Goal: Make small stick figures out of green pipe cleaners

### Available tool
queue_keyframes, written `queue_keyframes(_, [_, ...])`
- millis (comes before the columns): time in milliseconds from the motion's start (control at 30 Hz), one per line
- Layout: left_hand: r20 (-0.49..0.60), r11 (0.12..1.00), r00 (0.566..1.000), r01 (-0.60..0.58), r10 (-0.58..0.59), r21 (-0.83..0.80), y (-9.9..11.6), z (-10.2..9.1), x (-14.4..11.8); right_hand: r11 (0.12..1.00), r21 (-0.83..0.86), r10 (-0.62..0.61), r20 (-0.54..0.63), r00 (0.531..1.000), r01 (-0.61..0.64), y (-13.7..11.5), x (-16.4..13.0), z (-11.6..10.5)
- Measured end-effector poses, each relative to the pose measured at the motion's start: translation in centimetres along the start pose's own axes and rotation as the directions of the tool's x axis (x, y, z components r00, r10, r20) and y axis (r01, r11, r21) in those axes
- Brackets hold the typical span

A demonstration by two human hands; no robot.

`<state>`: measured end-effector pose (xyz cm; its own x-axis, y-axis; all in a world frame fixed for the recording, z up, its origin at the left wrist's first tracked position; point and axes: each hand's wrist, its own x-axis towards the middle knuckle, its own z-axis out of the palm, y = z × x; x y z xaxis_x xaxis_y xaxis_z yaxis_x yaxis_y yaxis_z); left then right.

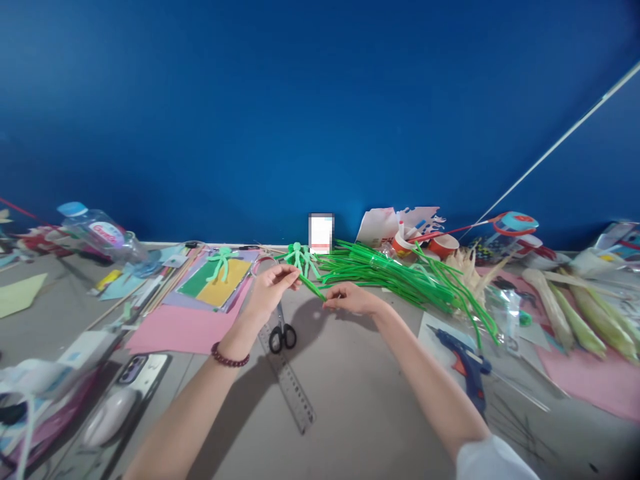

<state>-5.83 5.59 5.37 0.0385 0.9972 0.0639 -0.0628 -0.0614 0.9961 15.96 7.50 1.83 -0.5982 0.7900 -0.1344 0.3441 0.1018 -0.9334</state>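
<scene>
Cluttered tabletop [350, 400], frame centre: left hand [270, 288] and right hand [350, 298] are pinching a green pipe cleaner [313, 287] shut, shaping it; further bending appears due.

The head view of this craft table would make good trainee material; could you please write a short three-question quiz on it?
1. True or false: both hands pinch the same green pipe cleaner.
2. Which wrist wears the bead bracelet?
3. What lies at the near right? A) blue glue gun B) hammer C) stapler

Key:
1. True: left hand and right hand each have a grip on one end.
2. The left.
3. A.
</scene>
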Motion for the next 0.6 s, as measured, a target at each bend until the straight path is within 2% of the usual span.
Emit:
queue_keyframes(167, [-0.059, 1.0, 0.998, 0.005, -0.004, 0.015, -0.4, 0.2, 0.1, 0.998, -0.046, -0.048, -0.121, 0.991, 0.043, 0.3, 0.2, 0.1])
queue_keyframes(333, [-0.126, 0.996, 0.99, 0.076, -0.069, 0.049, -1.0, 1.5, -0.4, 0.967, -0.229, -0.171, -0.257, 0.951, 0.112, -0.4, 0.2, 0.4])
queue_keyframes(467, [-0.127, 0.992, 0.992, 0.02, -0.004, 0.128, -1.6, 2.0, -0.8, 0.932, -0.332, -0.248, -0.289, 0.924, 0.146, -1.0, 0.1, 1.1])
queue_keyframes(600, [-0.118, 0.99, 0.993, -0.008, 0.025, 0.143, -2.1, 2.0, -0.9, 0.905, -0.4, -0.273, -0.293, 0.916, 0.142, -1.5, 0.1, 1.5])
